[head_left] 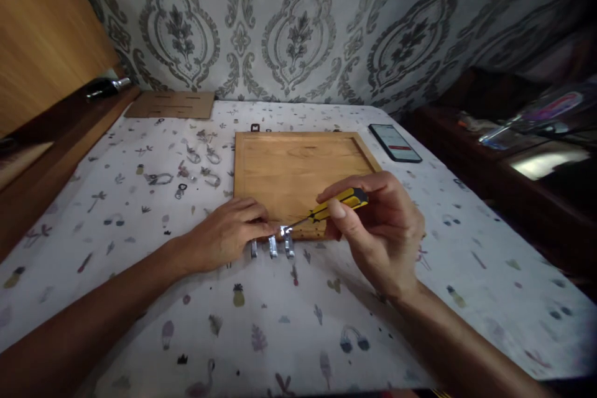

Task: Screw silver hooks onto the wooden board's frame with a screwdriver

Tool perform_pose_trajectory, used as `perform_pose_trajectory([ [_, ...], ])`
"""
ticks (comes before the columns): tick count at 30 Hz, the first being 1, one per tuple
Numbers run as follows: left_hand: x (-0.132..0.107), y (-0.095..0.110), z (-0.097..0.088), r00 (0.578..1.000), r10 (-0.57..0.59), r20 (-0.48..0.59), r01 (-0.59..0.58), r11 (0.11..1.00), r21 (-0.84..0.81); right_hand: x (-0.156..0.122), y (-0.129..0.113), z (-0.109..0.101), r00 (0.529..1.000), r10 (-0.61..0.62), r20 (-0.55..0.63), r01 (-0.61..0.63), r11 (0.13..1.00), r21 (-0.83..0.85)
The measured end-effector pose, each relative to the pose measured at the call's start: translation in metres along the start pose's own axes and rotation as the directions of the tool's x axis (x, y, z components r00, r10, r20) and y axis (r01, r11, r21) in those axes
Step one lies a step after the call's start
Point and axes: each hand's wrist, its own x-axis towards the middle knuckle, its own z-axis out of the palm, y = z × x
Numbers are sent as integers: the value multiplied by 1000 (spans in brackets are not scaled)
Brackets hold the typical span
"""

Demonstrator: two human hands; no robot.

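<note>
A yellow-and-black-handled screwdriver [342, 199] slants down to the left. Its thin tip meets a small shiny metal hook rack [273, 246], seemingly three-pronged, at the near edge of a wooden board [298, 168] lying flat.

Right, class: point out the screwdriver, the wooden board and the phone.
screwdriver [351, 199], head view, on its yellow handle.
wooden board [298, 165], head view, on its bare middle.
phone [395, 142], head view, on its screen.

Single head-worn view, looking forward and down, close over the desk [140, 273]; patterned wall [298, 25] straight ahead, both forearms entering from the bottom edge.
</note>
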Motion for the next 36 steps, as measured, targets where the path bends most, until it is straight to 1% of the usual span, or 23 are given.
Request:
perform_pose_trajectory([
  [3,-1,0,0,1000,2,1,-2,1000,15,5,0,-4,994,95,58,-100,990,95],
  [7,-2,0,0,1000,8,-3,-7,1000,22,10,1,-8,980,97,172,-118,986,116],
  [9,-1,0,0,1000,6,8,-6,1000,27,10,2,-9,979,81,186,-105,987,124],
  [14,0,0,-2,1000,19,-10,-19,1000,1,3,6,-5,995,28,96,-42,988,150],
  [18,0,1,-2,1000,24,-18,-24,1000,-6,-3,6,-1,998,-46,30,42,991,124],
  [20,0,0,-1,999,24,-22,-24,1000,-3,-4,4,-1,995,-93,-22,95,990,101],
  [23,-1,-1,0,999,24,-22,-24,1000,4,-4,0,-2,992,-103,-75,108,992,64],
  [28,-1,-1,1,999,35,-38,-35,999,-6,-4,0,-2,996,-82,-36,85,994,66],
  [36,-1,-1,1,1000,21,-21,-22,1000,-19,-3,2,-1,999,-48,8,47,996,74],
])
